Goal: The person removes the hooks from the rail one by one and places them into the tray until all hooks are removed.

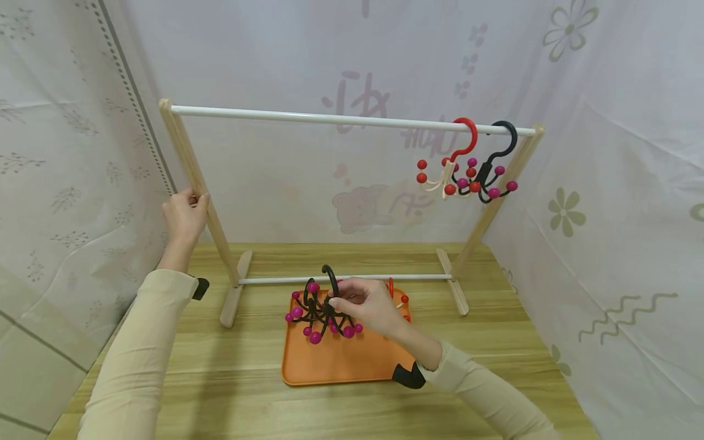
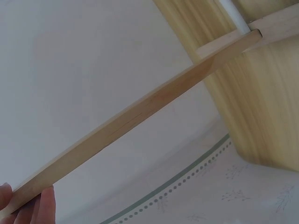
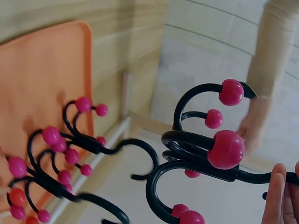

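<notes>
My left hand [image 1: 186,217] grips the left wooden post [image 1: 217,235] of a hanging rack; its fingertips show round the wood in the left wrist view. With its fingers pinching the stem below the hook, my right hand [image 1: 374,308] holds a black multi-claw hook hanger [image 3: 201,163] with magenta balls on its curved arms. That hanger is over an orange tray [image 1: 341,363]. Beneath it, further black hangers [image 3: 88,143] of the same kind lie on the tray. A red-hooked hanger [image 1: 391,286] there is mostly hidden behind my right hand.
The rack's white top rail [image 1: 308,116] carries a red-and-cream hanger [image 1: 464,137] and a black hanger [image 1: 507,137] near its right end. A lower white bar [image 1: 275,280] joins the feet behind the tray. Patterned curtains [image 1: 616,183] surround the wood-grain table [image 1: 247,379].
</notes>
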Demonstrator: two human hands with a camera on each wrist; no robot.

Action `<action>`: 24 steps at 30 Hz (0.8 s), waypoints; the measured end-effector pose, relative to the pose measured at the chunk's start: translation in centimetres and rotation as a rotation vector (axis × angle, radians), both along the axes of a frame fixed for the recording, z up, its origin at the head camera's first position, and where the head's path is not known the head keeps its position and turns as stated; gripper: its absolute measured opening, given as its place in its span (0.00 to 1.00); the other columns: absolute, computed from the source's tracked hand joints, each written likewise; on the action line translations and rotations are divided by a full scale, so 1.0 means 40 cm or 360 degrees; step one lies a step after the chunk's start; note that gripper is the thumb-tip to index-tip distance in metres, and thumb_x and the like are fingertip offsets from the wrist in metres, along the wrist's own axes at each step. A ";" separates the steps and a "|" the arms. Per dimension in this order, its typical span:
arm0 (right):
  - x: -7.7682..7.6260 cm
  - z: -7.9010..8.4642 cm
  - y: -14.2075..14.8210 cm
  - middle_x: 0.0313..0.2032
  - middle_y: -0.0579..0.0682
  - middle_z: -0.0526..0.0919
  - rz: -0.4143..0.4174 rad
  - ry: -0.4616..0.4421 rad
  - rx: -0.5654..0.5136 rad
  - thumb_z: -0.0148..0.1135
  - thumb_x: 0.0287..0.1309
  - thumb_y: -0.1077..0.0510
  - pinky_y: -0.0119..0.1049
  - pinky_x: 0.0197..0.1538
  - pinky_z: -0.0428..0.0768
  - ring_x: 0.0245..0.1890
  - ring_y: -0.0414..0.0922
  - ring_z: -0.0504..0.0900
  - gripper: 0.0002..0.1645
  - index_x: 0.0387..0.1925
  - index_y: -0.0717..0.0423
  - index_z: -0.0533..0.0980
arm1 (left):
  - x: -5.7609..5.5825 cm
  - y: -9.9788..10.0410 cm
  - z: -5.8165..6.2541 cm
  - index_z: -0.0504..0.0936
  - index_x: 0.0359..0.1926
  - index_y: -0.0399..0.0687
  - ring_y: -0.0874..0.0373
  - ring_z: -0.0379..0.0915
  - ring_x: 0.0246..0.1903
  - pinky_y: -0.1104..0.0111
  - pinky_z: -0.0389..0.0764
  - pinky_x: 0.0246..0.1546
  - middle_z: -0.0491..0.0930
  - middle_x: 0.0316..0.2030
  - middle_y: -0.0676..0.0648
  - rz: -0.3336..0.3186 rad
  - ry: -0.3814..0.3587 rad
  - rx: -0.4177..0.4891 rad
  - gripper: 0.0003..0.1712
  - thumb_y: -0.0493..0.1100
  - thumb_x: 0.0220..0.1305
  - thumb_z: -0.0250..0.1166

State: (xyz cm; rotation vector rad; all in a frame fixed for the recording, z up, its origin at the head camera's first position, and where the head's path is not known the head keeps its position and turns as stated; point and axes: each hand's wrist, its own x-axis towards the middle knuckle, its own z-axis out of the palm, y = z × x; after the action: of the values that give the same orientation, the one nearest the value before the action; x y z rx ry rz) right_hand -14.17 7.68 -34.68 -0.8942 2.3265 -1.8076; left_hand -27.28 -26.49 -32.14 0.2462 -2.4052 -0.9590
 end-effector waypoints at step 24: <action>0.036 -0.230 -0.082 0.29 0.52 0.81 -0.0023 0.0105 0.0075 0.62 0.50 0.64 0.30 0.31 0.77 0.27 0.38 0.79 0.06 0.33 0.62 0.78 | -0.002 -0.001 -0.001 0.73 0.33 0.32 0.40 0.73 0.38 0.56 0.71 0.35 0.76 0.39 0.31 0.0004 -0.0011 0.0019 0.17 0.44 0.65 0.48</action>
State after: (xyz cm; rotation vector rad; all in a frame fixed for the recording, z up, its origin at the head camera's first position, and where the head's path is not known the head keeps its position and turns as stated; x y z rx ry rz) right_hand -12.74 4.41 -43.87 -0.9471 2.4102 -1.7462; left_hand -27.36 -26.54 -32.20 0.2572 -2.4057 -0.9736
